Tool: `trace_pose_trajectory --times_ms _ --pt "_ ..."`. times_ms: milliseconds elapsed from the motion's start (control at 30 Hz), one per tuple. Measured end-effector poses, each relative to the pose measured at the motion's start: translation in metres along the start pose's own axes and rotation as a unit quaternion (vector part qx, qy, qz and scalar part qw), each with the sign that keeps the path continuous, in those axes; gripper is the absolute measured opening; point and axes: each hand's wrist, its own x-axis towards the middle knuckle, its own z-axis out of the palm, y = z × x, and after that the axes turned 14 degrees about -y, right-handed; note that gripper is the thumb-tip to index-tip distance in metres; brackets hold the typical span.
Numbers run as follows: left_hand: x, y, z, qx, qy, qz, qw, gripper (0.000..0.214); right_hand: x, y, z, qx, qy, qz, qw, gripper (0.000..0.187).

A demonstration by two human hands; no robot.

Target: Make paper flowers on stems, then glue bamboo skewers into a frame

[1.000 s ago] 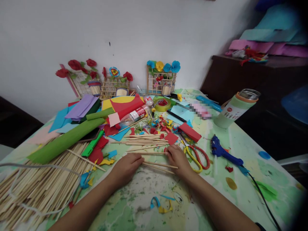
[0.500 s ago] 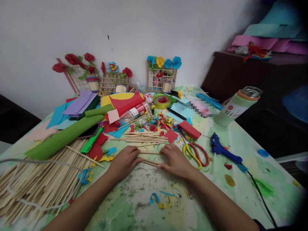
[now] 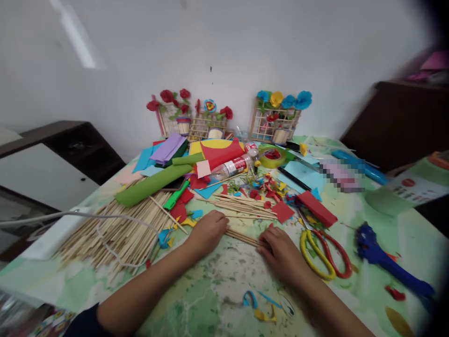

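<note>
Both my hands rest on the table with a few thin wooden sticks (image 3: 242, 236) held between them. My left hand (image 3: 206, 231) curls over the sticks' left ends, fingers closed. My right hand (image 3: 280, 250) grips their right ends, fingers bent down. Just behind the hands lies a loose row of more sticks (image 3: 242, 205) among red paper scraps (image 3: 282, 211). Scissors with red and yellow handles (image 3: 326, 255) lie right beside my right hand.
A big heap of sticks (image 3: 115, 234) with a white cord (image 3: 105, 217) over it fills the left. A green paper roll (image 3: 154, 184), a plastic bottle (image 3: 233, 167), a blue glue gun (image 3: 386, 262), coloured sheets and flower-decorated stick frames (image 3: 275, 119) crowd the back.
My hands have drawn the few sticks together into a tighter bundle and closed on its ends. The camera has swung left, shifting everything right in view.
</note>
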Motion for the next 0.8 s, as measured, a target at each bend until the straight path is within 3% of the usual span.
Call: trace_pose_trajectory --times_ms 100,200,400,533,800 --pt "-0.019 -0.017 -0.012 0.029 0.025 -0.079 0.996 0.025 0.001 0.002 0.001 0.004 -0.005 -0.013 1.000 0.007" --pt "-0.047 -0.047 -0.021 0.064 0.036 -0.200 0.977 0.026 0.001 0.003 0.002 0.005 0.000 -0.012 1.000 0.008" --pt "-0.105 -0.110 -0.021 0.141 -0.040 -0.438 0.887 0.027 0.001 0.001 0.001 0.008 0.004 -0.011 1.000 0.008" --pt "-0.120 -0.129 -0.019 0.149 -0.051 -0.447 0.881 0.025 0.001 0.001 0.000 0.009 0.000 -0.011 1.000 0.008" --pt "-0.118 -0.144 -0.014 0.122 -0.009 -0.455 0.882 0.036 0.002 0.002 0.000 0.009 0.003 -0.022 1.000 0.008"
